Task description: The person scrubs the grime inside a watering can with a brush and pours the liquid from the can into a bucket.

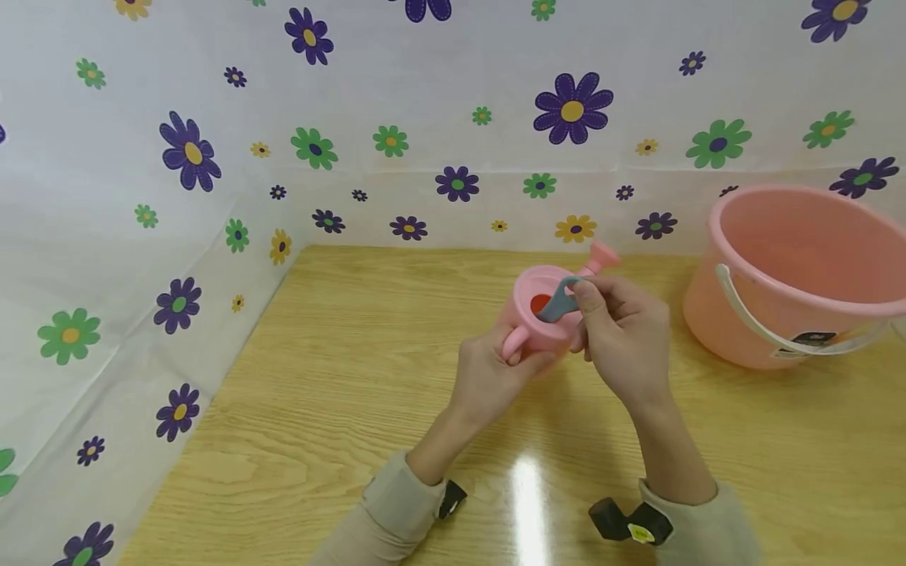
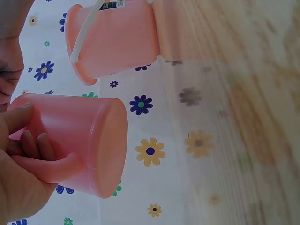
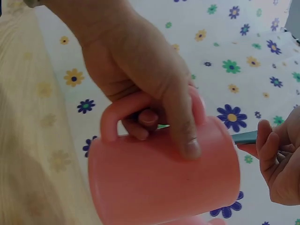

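A pink toy watering can (image 1: 539, 330) is held up over the table by my left hand (image 1: 488, 377), whose fingers curl through its handle (image 2: 51, 169) with the thumb along the side. Its round top opening faces up in the head view, and the spout (image 1: 602, 255) points to the far right. Thumb and fingers of my right hand (image 1: 626, 338) pinch a blue-grey flat piece with a looped end (image 1: 562, 300). The lower part of that piece is hidden inside the can's opening. Something red (image 1: 540, 303) shows within the opening, beside the blue-grey piece.
On the right of the table stands a large pink bucket (image 1: 743, 306) with a white handle (image 1: 750, 318). The wood-grain table (image 1: 340, 354) meets a white flower-print sheet (image 1: 425, 86) at the back and left.
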Tool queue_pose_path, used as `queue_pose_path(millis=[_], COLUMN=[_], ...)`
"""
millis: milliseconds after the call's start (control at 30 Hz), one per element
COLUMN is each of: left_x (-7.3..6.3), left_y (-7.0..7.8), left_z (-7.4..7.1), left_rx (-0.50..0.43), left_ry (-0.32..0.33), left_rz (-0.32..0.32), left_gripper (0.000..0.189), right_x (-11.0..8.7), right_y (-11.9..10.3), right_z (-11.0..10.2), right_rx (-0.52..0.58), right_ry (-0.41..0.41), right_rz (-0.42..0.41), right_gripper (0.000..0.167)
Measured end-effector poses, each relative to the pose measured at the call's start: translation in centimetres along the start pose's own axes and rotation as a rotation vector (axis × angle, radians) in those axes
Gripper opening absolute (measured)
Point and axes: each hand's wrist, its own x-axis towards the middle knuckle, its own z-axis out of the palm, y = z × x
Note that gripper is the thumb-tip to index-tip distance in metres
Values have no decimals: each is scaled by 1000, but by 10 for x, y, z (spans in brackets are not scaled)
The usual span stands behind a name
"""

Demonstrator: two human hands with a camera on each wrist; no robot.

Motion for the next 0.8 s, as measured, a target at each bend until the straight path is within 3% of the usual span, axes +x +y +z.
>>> queue_pose_path(millis=[200, 367, 600, 800], left_x=[1, -1, -1, 1], left_y=[1, -1, -1, -2], left_z=[2, 1, -1, -2], left_rx=[-3, 12, 17, 25], left_ry=[-24, -15, -17, -6], left_rz=[14, -12, -26, -15], left_gripper=[19, 31, 22, 19], right_x=[2, 3, 2, 4], right_y=[-3, 4, 4, 7], right_z=[-8, -3, -4, 1], right_rx=[63, 31, 37, 10], right_ry=[71, -10, 27, -59], right_rz=[1, 80, 63, 114], right_gripper=[17, 19, 17, 18])
